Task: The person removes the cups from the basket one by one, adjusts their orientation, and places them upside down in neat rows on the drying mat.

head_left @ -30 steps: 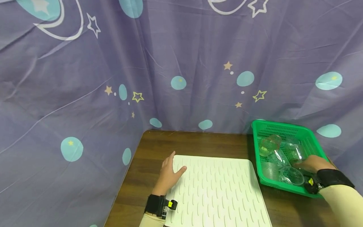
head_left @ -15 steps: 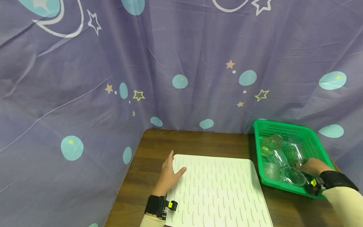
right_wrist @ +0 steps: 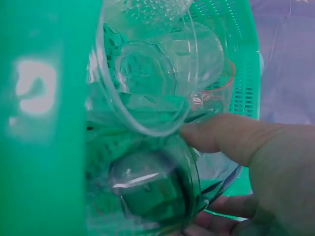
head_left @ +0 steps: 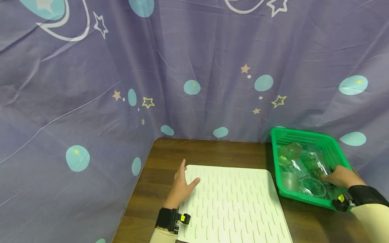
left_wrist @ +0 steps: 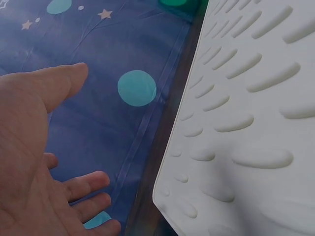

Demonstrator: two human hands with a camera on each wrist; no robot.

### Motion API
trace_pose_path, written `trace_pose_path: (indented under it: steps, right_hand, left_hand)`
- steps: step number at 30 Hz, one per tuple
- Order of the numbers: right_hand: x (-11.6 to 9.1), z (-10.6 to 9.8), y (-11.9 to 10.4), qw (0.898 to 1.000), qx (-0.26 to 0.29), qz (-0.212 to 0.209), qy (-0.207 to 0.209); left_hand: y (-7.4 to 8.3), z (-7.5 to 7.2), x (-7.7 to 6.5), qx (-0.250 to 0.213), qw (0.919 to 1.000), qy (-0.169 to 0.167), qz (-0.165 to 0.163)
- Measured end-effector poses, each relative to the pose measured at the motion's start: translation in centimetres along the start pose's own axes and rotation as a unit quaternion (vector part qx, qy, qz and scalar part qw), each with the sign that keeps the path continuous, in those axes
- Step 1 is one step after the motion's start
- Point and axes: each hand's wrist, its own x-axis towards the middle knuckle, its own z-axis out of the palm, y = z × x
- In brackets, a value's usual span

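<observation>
While your right hand (head_left: 341, 177) reaches into the near right part of the green perforated plastic basket (head_left: 304, 132), its thumb and fingers close on a clear, round drinking glass (right_wrist: 152, 187). The right wrist view shows your thumb at that glass's rim and your fingers curled on its opposite side; the glass is tilted and lies inside the basket, close to the wall. Just left of it, in the same basket, you have a clear cup with a wide round rim (head_left: 312, 187), and left of that a clear cup with a bumpy surface (head_left: 289, 181). Farther back to the left is a clear, yellowish cup with a reddish rim (head_left: 287, 157).

Your left hand (head_left: 180, 189) is wide open, thumb apart from the fingers, and holds nothing. It is at the left edge of the white rectangular mat with raised ridges (head_left: 234, 206); whether it touches the mat, you cannot tell. Both basket and mat lie on the brown wooden table (head_left: 212, 150), the basket to the right, before a purple patterned curtain (head_left: 212, 67).
</observation>
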Motion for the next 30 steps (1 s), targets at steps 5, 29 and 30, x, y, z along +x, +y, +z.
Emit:
trace_pose_path:
  steps: [5, 29, 30]
  right_hand:
    - [-0.7, -0.5, -0.1, 0.999, 0.012, -0.007, 0.035]
    - [-4.0, -1.4, -10.0, 0.963, 0.076, -0.101, 0.237]
    - [-4.1, -1.3, -10.6, 0.961, 0.082, -0.108, 0.24]
  left_hand:
    - [-0.1, 0.3, -0.1, 0.006, 1.0, -0.006, 0.003]
    - [1.4, 0.3, -0.3, 0.031, 0.999, -0.03, 0.006]
    - [1.4, 0.2, -0.4, 0.031, 0.999, -0.03, 0.006]
